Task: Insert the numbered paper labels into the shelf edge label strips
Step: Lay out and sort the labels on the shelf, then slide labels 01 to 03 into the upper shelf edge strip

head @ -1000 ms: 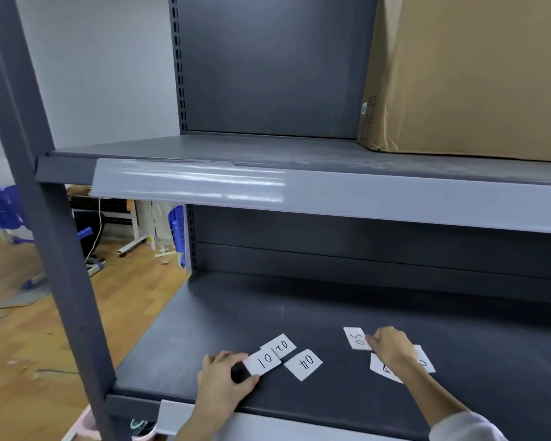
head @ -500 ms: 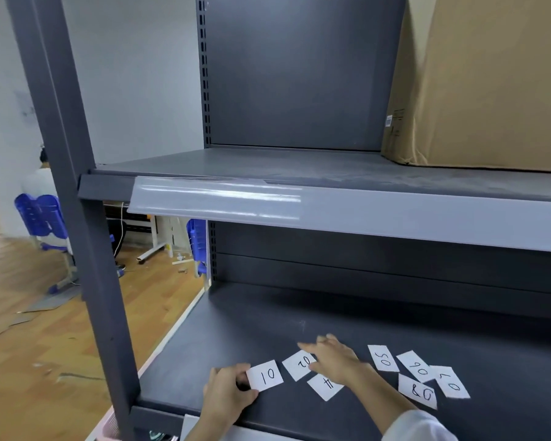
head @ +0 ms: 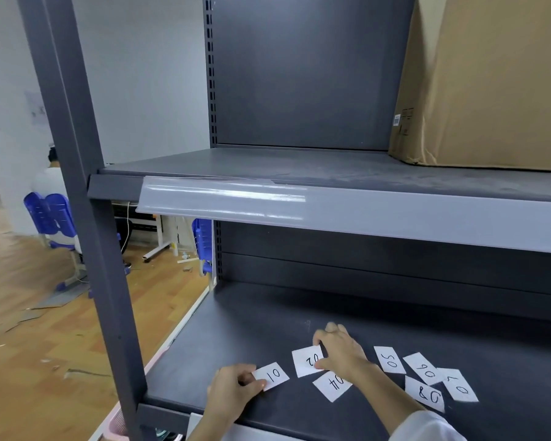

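Several white paper labels with handwritten numbers lie on the dark lower shelf (head: 268, 319). My left hand (head: 233, 393) pinches the label marked 01 (head: 272, 375) at its left end. My right hand (head: 341, 351) pinches the label marked 02 (head: 307, 361) between thumb and fingers. Label 04 (head: 331, 385) lies partly under my right wrist. Labels 05 (head: 389, 359), 06 (head: 423, 367), 07 (head: 457, 385) and 08 (head: 425, 394) lie to the right. The clear label strip (head: 268, 206) runs along the front edge of the upper shelf, with no label visible in it.
A large cardboard box (head: 490, 81) stands on the upper shelf at the right. A grey upright post (head: 86, 218) frames the shelving on the left. Behind it are a wooden floor (head: 29, 329) and blue chairs (head: 50, 214). A pink basket rim (head: 118, 424) shows at the bottom.
My right hand moved left from labels 05 and 08 onto label 02 and pinched it. My left hand keeps hold of label 01. The view shifted left.
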{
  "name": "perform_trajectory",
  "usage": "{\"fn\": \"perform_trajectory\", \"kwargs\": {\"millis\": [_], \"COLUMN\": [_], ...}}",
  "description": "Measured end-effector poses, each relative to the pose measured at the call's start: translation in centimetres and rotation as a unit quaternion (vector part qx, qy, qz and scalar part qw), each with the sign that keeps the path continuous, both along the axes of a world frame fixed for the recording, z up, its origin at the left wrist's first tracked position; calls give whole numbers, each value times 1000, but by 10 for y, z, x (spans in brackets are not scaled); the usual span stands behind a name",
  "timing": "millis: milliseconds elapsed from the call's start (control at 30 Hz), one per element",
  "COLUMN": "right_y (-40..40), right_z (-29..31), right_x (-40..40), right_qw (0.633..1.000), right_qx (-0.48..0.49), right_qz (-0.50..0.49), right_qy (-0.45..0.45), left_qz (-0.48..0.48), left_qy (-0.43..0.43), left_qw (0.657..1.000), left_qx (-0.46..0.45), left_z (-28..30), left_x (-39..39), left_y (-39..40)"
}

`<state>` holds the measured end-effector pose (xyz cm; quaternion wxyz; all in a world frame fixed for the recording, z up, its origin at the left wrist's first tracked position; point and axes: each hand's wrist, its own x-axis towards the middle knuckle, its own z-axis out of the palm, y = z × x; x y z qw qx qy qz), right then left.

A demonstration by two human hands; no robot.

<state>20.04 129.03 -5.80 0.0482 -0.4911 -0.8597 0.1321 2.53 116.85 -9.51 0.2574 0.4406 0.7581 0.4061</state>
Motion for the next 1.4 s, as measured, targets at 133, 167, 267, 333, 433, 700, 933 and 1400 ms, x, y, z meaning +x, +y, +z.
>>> {"fn": "perform_trajectory", "kwargs": {"millis": [133,167,267,333,433,700,933,1400], "right_y": [2,3,1,-3,-8,-37,-95,-246], "right_z": [2,5,12,14,14,13,24,77], "right_x": [10,15,24,28,38,82,130,225], "right_qw": [985,979,964,957,947,897,891,900], "right_qx": [-50,-64,-93,-101,-111,-104,-98,-60], "right_qz": [-97,-108,-119,-132,-157,-229,-219,-189], "right_qy": [136,162,219,236,256,363,385,389], "left_qz": [18,16,2,-2,-7,-67,-79,-84], "left_qy": [-75,-89,-119,-133,-151,-203,-228,-192], "left_qw": [997,996,992,990,987,975,969,976], "left_qx": [20,19,28,45,61,63,52,49], "left_z": [-5,-5,0,3,11,31,47,101], "left_x": [-6,-8,-8,-8,-8,8,60,155], "left_y": [4,5,8,10,12,21,-29,-175]}}
